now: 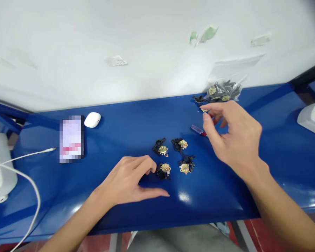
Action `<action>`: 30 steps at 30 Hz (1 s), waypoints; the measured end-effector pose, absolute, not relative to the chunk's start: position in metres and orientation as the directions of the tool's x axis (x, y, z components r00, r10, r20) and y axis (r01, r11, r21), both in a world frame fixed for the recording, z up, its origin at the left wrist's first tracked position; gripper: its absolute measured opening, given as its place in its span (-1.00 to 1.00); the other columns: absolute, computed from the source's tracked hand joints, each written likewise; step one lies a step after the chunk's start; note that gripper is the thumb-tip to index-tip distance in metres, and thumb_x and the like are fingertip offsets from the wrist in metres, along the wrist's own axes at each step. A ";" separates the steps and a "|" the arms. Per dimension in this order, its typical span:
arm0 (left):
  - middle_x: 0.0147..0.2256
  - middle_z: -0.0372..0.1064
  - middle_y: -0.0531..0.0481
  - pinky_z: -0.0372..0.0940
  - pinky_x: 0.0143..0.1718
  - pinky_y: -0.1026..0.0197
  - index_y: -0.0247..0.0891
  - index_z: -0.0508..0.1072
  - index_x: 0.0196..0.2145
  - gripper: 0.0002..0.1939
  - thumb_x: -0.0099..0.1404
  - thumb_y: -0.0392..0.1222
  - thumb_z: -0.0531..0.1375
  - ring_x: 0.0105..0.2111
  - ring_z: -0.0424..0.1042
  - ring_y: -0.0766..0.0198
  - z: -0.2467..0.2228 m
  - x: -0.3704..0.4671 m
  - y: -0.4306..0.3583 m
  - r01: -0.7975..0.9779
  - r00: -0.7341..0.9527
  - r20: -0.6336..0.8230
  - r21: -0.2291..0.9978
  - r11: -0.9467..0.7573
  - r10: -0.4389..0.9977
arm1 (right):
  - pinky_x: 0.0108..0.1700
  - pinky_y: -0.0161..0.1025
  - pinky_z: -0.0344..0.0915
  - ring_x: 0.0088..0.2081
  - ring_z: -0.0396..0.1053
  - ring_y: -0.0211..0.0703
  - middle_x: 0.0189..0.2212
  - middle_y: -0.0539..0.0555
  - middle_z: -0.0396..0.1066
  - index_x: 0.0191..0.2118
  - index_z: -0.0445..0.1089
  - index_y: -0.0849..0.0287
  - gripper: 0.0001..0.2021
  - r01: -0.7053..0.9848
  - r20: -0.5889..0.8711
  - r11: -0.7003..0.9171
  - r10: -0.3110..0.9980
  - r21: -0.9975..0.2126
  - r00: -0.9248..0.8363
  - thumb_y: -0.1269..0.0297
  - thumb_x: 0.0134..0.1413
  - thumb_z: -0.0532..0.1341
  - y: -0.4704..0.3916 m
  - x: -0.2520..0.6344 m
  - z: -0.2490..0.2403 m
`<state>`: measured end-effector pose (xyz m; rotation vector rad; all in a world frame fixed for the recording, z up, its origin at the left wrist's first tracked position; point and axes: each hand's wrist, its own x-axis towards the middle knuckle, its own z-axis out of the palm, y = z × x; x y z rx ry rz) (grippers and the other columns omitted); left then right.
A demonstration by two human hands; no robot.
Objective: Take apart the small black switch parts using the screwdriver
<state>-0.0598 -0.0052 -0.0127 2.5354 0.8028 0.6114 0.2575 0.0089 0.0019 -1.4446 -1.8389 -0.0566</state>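
Note:
My left hand (132, 180) rests low over the blue table, thumb stretched out and fingers bent, with nothing seen in its grasp. Beside its fingertips lies a small black plastic part with a brass-coloured metal disc (165, 168). Similar black-and-brass sets lie close by: one behind it (162, 150), one at the back right (183, 144) and one at the front right (184, 168). Farther back on the right, my right hand (229, 131) has thumb and forefinger nearly together at a small brass-coloured part (204, 109), mostly hidden by the fingers.
A clear plastic bag (225, 91) of similar parts leans at the wall, with loose black pieces (198, 99) beside it. A screwdriver (198, 130) lies partly behind my right hand. Left are a phone (82, 138), white case (92, 119), cable (36, 196) and power strip (5, 168).

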 end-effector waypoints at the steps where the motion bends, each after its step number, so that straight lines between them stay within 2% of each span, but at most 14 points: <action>1: -0.40 0.41 0.16 0.28 -0.48 0.18 -0.15 0.35 -0.16 -0.49 0.59 0.37 0.29 -0.53 0.36 0.31 -0.006 -0.060 -0.011 0.443 0.732 0.284 0.491 -0.750 0.619 | -0.12 0.01 0.47 -0.24 0.56 0.05 -0.22 0.10 0.59 0.15 0.59 -0.06 -0.75 0.848 0.559 0.330 0.827 -0.415 -0.048 0.37 0.58 0.22 0.002 0.258 0.006; 4: -0.37 0.52 0.09 0.43 -0.35 0.16 -0.17 0.41 -0.11 -0.63 0.70 0.18 0.19 -0.45 0.56 0.27 0.010 -0.060 -0.038 0.547 0.612 0.336 0.475 -0.690 0.716 | -0.18 -0.03 0.43 -0.35 0.48 -0.04 -0.27 0.04 0.57 0.13 0.61 -0.05 -0.78 0.849 0.526 0.259 0.850 -0.461 0.026 0.36 0.56 0.27 -0.028 0.259 0.011; 6: -0.36 0.57 0.08 0.48 -0.28 0.17 -0.18 0.46 -0.09 -0.66 0.72 0.14 0.17 -0.40 0.63 0.26 0.010 -0.058 -0.060 0.593 0.497 0.395 0.495 -0.635 0.772 | -0.23 -0.06 0.42 -0.38 0.50 -0.10 -0.30 0.00 0.61 0.11 0.63 -0.03 -0.81 0.845 0.496 0.191 0.863 -0.500 0.098 0.33 0.54 0.31 -0.049 0.256 0.006; 11: -0.44 0.55 0.12 0.51 -0.30 0.22 -0.18 0.54 -0.13 -0.87 0.66 -0.20 0.23 -0.47 0.60 0.29 -0.014 -0.058 -0.095 0.657 0.312 0.416 0.555 -0.510 0.854 | -0.26 -0.05 0.44 -0.35 0.60 -0.05 -0.26 0.02 0.68 0.12 0.64 -0.04 -0.83 0.806 0.372 -0.035 0.874 -0.591 0.311 0.19 0.56 0.31 -0.090 0.245 -0.023; 15: -0.40 0.59 0.11 0.52 -0.28 0.22 -0.18 0.57 -0.12 -0.86 0.59 -0.38 0.27 -0.45 0.60 0.30 -0.023 -0.056 -0.097 0.691 0.219 0.407 0.577 -0.435 0.887 | -0.34 -0.09 0.45 -0.42 0.56 -0.09 -0.30 0.01 0.67 0.12 0.62 0.00 -0.82 0.779 0.326 -0.011 0.904 -0.626 0.275 0.22 0.56 0.29 -0.104 0.242 -0.040; 20: -0.40 0.56 0.14 0.48 -0.32 0.24 -0.15 0.59 -0.06 -0.88 0.61 -0.36 0.31 -0.47 0.53 0.33 -0.021 -0.042 -0.086 0.724 0.096 0.411 0.596 -0.347 0.907 | -0.38 -0.18 0.45 -0.50 0.47 -0.18 -0.34 -0.04 0.65 0.15 0.59 0.03 -0.81 0.796 0.326 0.047 0.926 -0.603 0.192 0.27 0.55 0.31 -0.106 0.246 -0.047; 23: -0.42 0.51 0.17 0.45 -0.34 0.25 -0.14 0.58 0.00 -0.92 0.61 -0.28 0.35 -0.50 0.47 0.35 -0.026 -0.032 -0.085 0.729 0.070 0.373 0.615 -0.302 0.925 | -0.36 -0.20 0.46 -0.50 0.47 -0.19 -0.34 -0.05 0.64 0.15 0.57 0.04 -0.82 0.802 0.330 0.077 0.931 -0.592 0.154 0.30 0.55 0.30 -0.105 0.247 -0.049; 28: -0.40 0.45 0.19 0.39 -0.45 0.27 -0.14 0.58 0.11 -0.69 0.52 -0.04 0.49 -0.56 0.35 0.37 -0.035 -0.025 -0.087 0.721 0.123 0.282 0.633 -0.282 0.951 | -0.35 -0.20 0.45 -0.53 0.42 -0.22 -0.36 -0.08 0.60 0.16 0.56 0.05 -0.81 0.804 0.327 0.124 0.941 -0.582 0.091 0.31 0.57 0.28 -0.102 0.247 -0.050; 30: -0.41 0.42 0.19 0.37 -0.48 0.27 -0.13 0.60 0.08 -0.68 0.49 -0.03 0.51 -0.56 0.32 0.38 -0.036 -0.026 -0.086 0.710 0.140 0.280 0.640 -0.294 0.950 | -0.37 -0.20 0.43 -0.53 0.41 -0.22 -0.38 -0.08 0.58 0.17 0.55 0.04 -0.80 0.804 0.321 0.127 0.944 -0.581 0.083 0.30 0.58 0.27 -0.101 0.247 -0.050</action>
